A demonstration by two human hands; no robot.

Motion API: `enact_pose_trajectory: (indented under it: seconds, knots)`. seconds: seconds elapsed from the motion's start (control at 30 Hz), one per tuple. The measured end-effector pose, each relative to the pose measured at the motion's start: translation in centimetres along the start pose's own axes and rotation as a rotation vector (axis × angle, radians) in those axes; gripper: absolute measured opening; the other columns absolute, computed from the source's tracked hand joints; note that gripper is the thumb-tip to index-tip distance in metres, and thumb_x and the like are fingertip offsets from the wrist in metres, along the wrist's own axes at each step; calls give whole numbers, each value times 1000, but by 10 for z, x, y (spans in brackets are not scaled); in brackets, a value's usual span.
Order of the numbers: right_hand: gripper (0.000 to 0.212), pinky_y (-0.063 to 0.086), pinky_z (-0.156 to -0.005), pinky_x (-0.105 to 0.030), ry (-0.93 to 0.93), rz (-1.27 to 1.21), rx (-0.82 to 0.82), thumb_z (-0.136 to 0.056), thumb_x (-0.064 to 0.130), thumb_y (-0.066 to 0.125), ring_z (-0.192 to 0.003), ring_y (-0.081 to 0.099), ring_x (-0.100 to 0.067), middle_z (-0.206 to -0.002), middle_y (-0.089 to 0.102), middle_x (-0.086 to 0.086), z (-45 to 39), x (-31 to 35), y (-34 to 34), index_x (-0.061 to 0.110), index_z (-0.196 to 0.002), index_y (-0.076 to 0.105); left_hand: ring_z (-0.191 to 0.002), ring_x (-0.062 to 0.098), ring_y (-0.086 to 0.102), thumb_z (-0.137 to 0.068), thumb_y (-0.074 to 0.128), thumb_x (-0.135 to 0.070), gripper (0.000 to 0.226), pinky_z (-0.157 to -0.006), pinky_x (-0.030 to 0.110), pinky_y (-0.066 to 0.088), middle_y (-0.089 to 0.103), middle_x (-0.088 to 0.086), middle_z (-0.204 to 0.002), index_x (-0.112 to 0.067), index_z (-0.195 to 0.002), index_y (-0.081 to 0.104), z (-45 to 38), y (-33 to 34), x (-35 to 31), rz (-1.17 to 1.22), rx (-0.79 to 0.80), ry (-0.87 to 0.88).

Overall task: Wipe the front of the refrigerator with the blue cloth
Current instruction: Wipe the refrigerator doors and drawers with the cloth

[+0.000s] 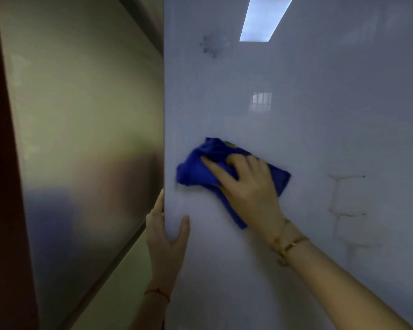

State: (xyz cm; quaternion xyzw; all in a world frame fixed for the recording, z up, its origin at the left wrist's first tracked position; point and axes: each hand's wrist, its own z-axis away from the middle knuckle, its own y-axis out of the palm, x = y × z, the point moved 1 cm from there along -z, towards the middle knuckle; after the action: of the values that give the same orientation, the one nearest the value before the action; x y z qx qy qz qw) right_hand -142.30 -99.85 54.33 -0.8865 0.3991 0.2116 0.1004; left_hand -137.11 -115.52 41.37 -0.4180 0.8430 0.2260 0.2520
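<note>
The refrigerator's glossy white front [308, 127] fills the right two thirds of the head view. A crumpled blue cloth [196, 167] lies pressed flat against it, close to the door's left edge. My right hand [246, 186] rests on the cloth with fingers spread, pinning it to the door. My left hand [165, 236] grips the refrigerator's left edge [164, 139] just below the cloth, thumb on the front and fingers wrapped around the side, mostly hidden.
The refrigerator's grey metallic side panel [81, 139] runs along the left. Beyond it stands a dark red surface [0, 186]. Faint yellowish streak marks [339, 198] show on the door to the right of the cloth. A small grey emblem [214, 45] sits high up.
</note>
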Motion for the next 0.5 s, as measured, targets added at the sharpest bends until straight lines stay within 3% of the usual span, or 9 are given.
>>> enact_pose_trajectory:
  seconds: [0.07,0.13,0.23,0.37,0.43,0.5]
  knots:
    - [38,48,-66,-42,96,-6,-47,-92,16,66,-77,55,-32,-93,60,-16,-3,-28,-11,20,-129,59,-103,-7,55,-80,60,-51,71,-83,6,44,45,-33,-118,-36,-145,36,0,-1,-1,1,-2,16]
    - [36,44,-72,-39,323,12,-143,-95,23,61,-84,52,-30,-98,58,-17,-28,-57,-16,20,-130,58,-102,-6,55,-81,60,-48,70,-83,3,42,46,-31,-118,-33,-146,37,1,-1,0,-7,-5,33]
    - [37,38,-76,-33,526,42,-223,-97,32,54,-89,50,-26,-102,57,-14,-57,-60,-9,23,-133,55,-103,-4,55,-82,60,-48,69,-85,8,45,46,-29,-119,-35,-145,37,1,0,1,-10,-9,34]
    - [48,44,-71,-39,164,18,-67,-93,21,65,-79,54,-30,-104,51,-12,17,3,4,24,-138,47,-106,-4,54,-80,61,-50,74,-89,24,50,47,-28,-118,-28,-146,38,-1,1,3,-1,-10,20]
    - [55,44,-66,-38,-16,14,56,-88,13,69,-73,53,-27,-103,48,-9,76,23,-6,25,-138,49,-107,-10,51,-80,61,-49,74,-90,16,46,47,-30,-117,-27,-147,38,-2,1,3,-2,-3,22]
    - [53,43,-65,-38,-79,3,116,-90,10,65,-72,53,-27,-103,48,-8,100,16,-19,25,-139,49,-108,-13,49,-82,61,-47,72,-90,7,41,46,-30,-119,-27,-147,37,-1,0,3,-23,-2,39]
